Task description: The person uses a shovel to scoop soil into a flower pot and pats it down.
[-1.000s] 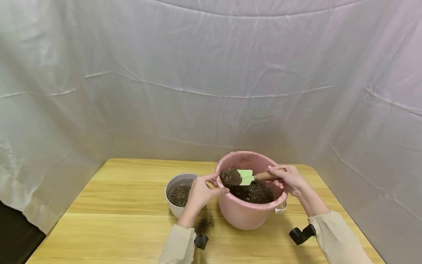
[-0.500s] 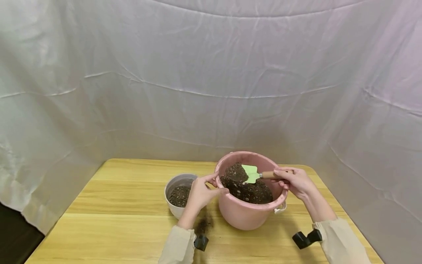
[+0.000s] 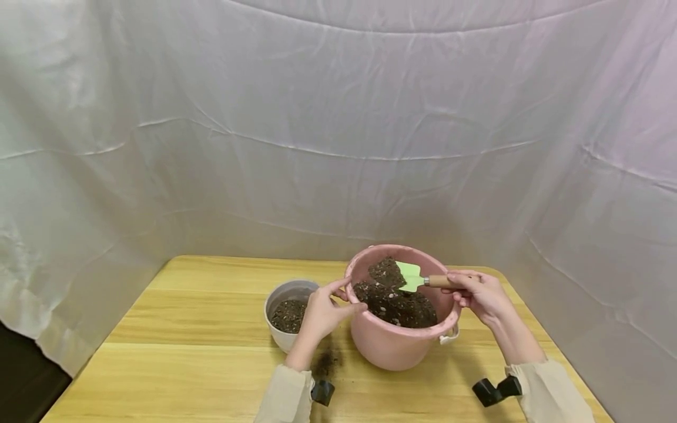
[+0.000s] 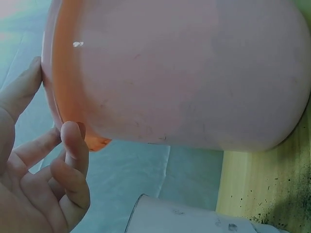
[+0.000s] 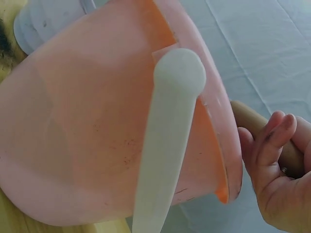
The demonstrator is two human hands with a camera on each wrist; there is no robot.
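A pink bucket (image 3: 394,349) partly filled with dark soil (image 3: 399,306) stands on the wooden table (image 3: 185,358). My right hand (image 3: 478,294) grips the wooden handle of a small green trowel (image 3: 409,276), whose blade carries a clump of soil over the bucket. In the right wrist view the fingers (image 5: 272,155) curl round the handle (image 5: 286,150) beside the bucket's rim (image 5: 216,111). My left hand (image 3: 322,308) pinches the bucket's left rim (image 4: 68,111), thumb on top. A small white pot (image 3: 282,335) with soil in it stands just left of the bucket.
Spilled soil (image 3: 328,359) lies on the table in front of the pot. The bucket's white handle (image 5: 163,145) hangs down its right side. A pale cloth backdrop (image 3: 338,129) surrounds the table on three sides. The table's left and front areas are bare wood.
The right hand has drawn the trowel back to the right and tilted it, shifting its soil clump toward the bucket's back. The left hand has stayed on the rim.
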